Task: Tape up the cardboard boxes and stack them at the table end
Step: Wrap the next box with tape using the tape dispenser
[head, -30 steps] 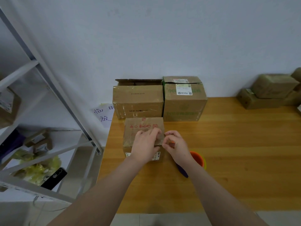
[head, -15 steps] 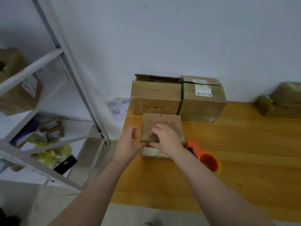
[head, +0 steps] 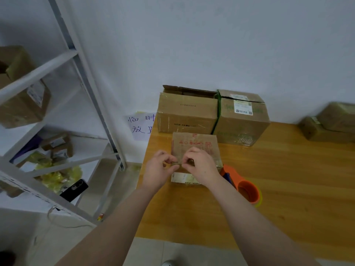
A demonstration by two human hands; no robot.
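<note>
Over the box [head: 194,144], left hand [head: 156,171] and right hand [head: 202,167], apparently pinching tape [head: 177,164].

Two arms enter from the bottom edge. Left forearm [head: 119,217] and right forearm [head: 249,214]: bare skin along the whole visible length, up to the wrists. Whatever is worn higher up lies outside the frame. Left hand [head: 156,174] and right hand [head: 201,166]: bare, backs toward the camera, knuckles showing. Pale grey rounded shape [head: 169,263] at the bottom edge between the arms, possibly a shoe toe; too cropped to tell.
</note>
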